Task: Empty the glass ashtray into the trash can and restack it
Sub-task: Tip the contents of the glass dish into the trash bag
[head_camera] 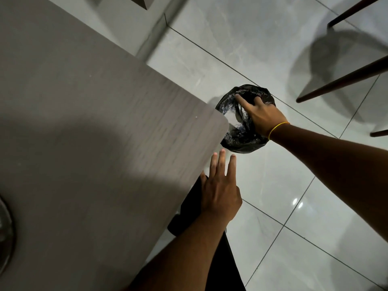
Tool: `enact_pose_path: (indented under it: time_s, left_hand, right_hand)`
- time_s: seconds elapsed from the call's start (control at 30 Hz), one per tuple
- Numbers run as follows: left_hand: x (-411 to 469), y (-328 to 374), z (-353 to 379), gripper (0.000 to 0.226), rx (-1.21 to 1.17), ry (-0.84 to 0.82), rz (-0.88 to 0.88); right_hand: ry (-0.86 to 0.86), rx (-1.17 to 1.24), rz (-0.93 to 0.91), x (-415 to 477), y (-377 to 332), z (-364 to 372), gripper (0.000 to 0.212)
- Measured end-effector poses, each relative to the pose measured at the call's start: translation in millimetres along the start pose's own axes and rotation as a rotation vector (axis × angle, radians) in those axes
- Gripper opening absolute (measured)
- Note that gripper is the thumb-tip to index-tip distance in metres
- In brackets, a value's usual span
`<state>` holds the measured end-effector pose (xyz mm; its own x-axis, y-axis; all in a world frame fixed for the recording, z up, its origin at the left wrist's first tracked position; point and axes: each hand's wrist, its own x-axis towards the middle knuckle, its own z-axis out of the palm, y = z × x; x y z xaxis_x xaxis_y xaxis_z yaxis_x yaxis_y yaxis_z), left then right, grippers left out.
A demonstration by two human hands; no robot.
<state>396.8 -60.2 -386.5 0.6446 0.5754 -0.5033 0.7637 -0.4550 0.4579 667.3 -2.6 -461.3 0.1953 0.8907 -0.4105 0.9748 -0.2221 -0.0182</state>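
Observation:
The trash can, lined with a black bag, stands on the floor just past the table's corner. My right hand reaches over its opening, fingers wrapped around the glass ashtray. The ashtray shows as a clear, shiny shape tilted into the bag, partly hidden by the hand and the table corner. My left hand hovers beside the table's edge below the can, fingers spread and holding nothing.
The grey wooden table fills the left side. A dark round glassy object sits on it at the bottom-left edge, cut off by the frame. Dark chair legs stand at upper right on the glossy tiled floor.

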Motion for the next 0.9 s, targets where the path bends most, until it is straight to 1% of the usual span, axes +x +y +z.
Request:
enact_pose_path:
  time_s: [0.03, 0.13, 0.17, 0.2, 0.27, 0.3, 0.33, 0.43, 0.47, 0.5, 0.6, 0.67, 0.73, 0.83, 0.87, 0.9]
  left_hand:
    - [1.0, 0.1, -0.9, 0.09, -0.003, 0.001, -0.007]
    - [2.1, 1.2, -2.4, 0.09, 0.002, -0.009, -0.012]
    - [2.0, 1.4, -2.8, 0.09, 0.004, -0.01, -0.011]
    - [1.8, 1.5, -3.6, 0.09, 0.007, -0.009, -0.011]
    - [1.8, 1.7, -4.0, 0.09, 0.016, -0.005, -0.006]
    - [1.8, 1.1, -4.0, 0.09, 0.015, -0.004, -0.005]
    - [1.8, 0.8, -4.5, 0.09, 0.011, -0.007, -0.006]
    - [2.6, 0.4, -5.2, 0.09, 0.013, -0.009, -0.014]
    - [3.2, 0.7, -6.1, 0.09, 0.012, -0.006, -0.016]
    - [3.7, 1.7, -7.1, 0.09, 0.009, -0.007, -0.016]
    - [5.1, 6.3, -11.0, 0.093, 0.009, 0.004, 0.004]
    - [7.3, 13.4, -21.2, 0.098, 0.009, 0.046, 0.014]
    - [10.2, 24.7, -35.1, 0.101, -0.002, 0.126, 0.034]
    - [11.8, 45.2, -69.8, 0.1, -0.055, 0.21, 0.079]
    - [11.4, 52.4, -79.0, 0.101, -0.058, 0.233, 0.099]
    - [11.5, 60.7, -97.3, 0.101, -0.051, 0.258, 0.126]
  right_hand:
    - [0.004, 0.011, 0.007, 1.1, 1.7, 0.1, 0.084]
    - [-0.062, -0.043, 0.019, 4.5, 6.6, 0.6, 0.061]
    - [-0.069, -0.048, 0.028, 4.8, 6.9, 0.1, 0.059]
    - [-0.063, -0.037, 0.035, 4.9, 6.1, -0.5, 0.064]
    - [-0.033, -0.007, 0.026, 3.9, 5.1, 0.0, 0.082]
    - [-0.02, 0.002, 0.017, 3.4, 5.1, 1.3, 0.086]
    - [-0.019, 0.0, 0.018, 3.5, 5.9, 3.0, 0.082]
    - [-0.115, -0.04, 0.07, 4.5, 7.6, 2.8, 0.05]
    - [-0.124, -0.033, 0.091, 3.5, 6.5, 1.1, 0.046]
    - [-0.111, -0.005, 0.118, 2.2, 5.6, 0.1, 0.048]
    - [-0.053, 0.199, 0.294, -5.5, 5.1, -9.9, 0.061]
    - [-0.039, 0.351, 0.444, -14.7, 10.3, -21.7, 0.062]
    - [-0.007, 0.506, 0.59, -27.6, 17.0, -38.9, 0.054]
    - [0.131, 0.878, 0.848, -53.1, 14.9, -77.1, 0.039]
    - [0.179, 0.985, 0.893, -63.3, 11.8, -86.6, 0.038]
    - [0.232, 1.073, 0.894, -71.3, 8.6, -104.8, 0.039]
